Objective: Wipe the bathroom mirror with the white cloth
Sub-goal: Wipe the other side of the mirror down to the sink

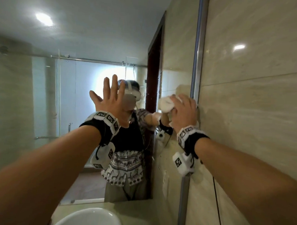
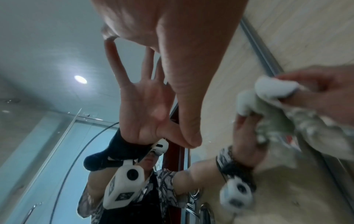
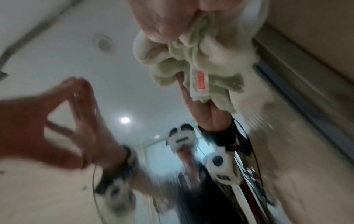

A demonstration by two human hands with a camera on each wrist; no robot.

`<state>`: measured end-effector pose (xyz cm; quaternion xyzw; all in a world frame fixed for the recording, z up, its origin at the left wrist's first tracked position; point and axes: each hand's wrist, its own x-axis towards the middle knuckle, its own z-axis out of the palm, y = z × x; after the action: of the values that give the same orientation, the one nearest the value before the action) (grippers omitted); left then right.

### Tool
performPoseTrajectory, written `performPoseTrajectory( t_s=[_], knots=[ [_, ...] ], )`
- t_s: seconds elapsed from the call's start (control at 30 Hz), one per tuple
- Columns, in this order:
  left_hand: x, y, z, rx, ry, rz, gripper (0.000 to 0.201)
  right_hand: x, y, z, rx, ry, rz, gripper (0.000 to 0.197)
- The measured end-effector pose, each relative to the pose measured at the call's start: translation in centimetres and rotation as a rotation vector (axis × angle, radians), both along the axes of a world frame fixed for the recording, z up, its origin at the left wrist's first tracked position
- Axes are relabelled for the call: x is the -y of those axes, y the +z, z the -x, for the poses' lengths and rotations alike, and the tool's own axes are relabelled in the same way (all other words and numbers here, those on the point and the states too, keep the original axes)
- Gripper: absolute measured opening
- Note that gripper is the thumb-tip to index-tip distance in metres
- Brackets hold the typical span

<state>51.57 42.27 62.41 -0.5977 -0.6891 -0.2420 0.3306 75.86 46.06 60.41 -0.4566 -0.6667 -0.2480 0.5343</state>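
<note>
**Cloth at the mirror's right edge**

The right hand (image 1: 184, 112) grips the bunched white cloth (image 1: 165, 103) and presses it on the mirror (image 1: 59, 94), just beside its right edge. The left hand (image 1: 110, 101), fingers spread, lies flat against the glass nearer the middle.

Glossy glass mirror (image 1: 60, 73), fluffy cloth (image 3: 172, 60)

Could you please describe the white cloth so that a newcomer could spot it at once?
Find the large wall mirror and follow it to its right edge beside the beige tiles. There the right hand holds the white cloth bunched against the glass; the left hand, fingers spread, holds nothing.
</note>
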Motion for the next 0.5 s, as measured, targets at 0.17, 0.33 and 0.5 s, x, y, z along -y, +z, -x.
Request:
performPoseTrajectory(
  t_s=[0.17, 0.33, 0.5],
  knots=[
    [-0.3, 0.0, 0.7, -0.015, 0.013, 0.019, 0.162, -0.5, 11.1, 1.2, -0.228, 0.087, -0.109, 0.048],
    [-0.5, 0.0, 0.7, -0.011, 0.017, 0.034, 0.166, -1.0, 11.9, 5.0, -0.351, 0.124, -0.050, 0.043],
    [-0.5, 0.2, 0.6, -0.010, 0.019, 0.017, 0.161, -1.0, 0.9, 8.2, -0.026, 0.160, -0.068, 0.035]
  ],
)
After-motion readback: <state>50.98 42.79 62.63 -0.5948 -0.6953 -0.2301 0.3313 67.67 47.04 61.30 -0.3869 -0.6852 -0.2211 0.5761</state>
